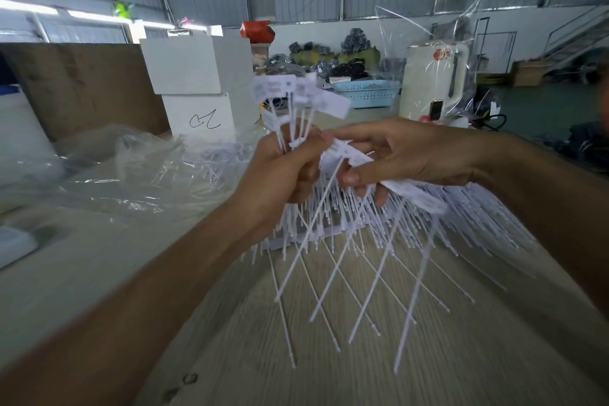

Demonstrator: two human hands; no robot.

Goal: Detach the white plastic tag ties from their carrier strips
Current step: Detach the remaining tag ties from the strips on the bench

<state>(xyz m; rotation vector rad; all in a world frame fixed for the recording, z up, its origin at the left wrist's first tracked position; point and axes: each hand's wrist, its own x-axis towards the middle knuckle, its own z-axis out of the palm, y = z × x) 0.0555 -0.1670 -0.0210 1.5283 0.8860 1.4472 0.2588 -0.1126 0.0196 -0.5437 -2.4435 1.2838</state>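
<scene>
While loose tie tails [333, 280] fan over the wooden table [263, 356] at six o'clock, the left hand [283, 171] clenches detached tag ties [296, 92] as the right hand [405, 155] pinches the carrier strip [349, 155], best twisted off close to the joint.

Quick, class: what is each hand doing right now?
Left hand: gripping a bunch of detached tag ties.
Right hand: pinching a strip of ties.
</scene>
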